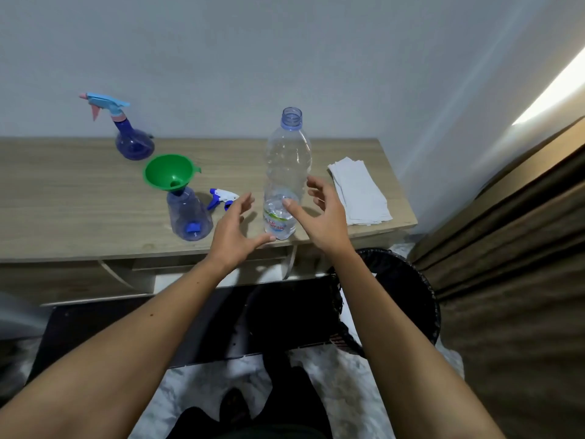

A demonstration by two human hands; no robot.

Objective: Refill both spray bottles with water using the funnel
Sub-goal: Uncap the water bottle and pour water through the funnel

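While the green funnel (169,171) sits in the neck of the near spray bottle (189,215), both hands hover around the water bottle (286,172).

That near bottle stands by the desk's (63,198) front edge, with its white-and-blue trigger head (222,198) lying loose just beside it. The second spray bottle (133,137), sprayer still on, is back by the wall. The uncapped water bottle stands upright, nearly empty. Left hand (235,231) and right hand (319,213) flank it, fingers spread apart and relaxed, holding nothing; the right thumb looks to be touching it. Folded paper towels (359,191) lie to the right.
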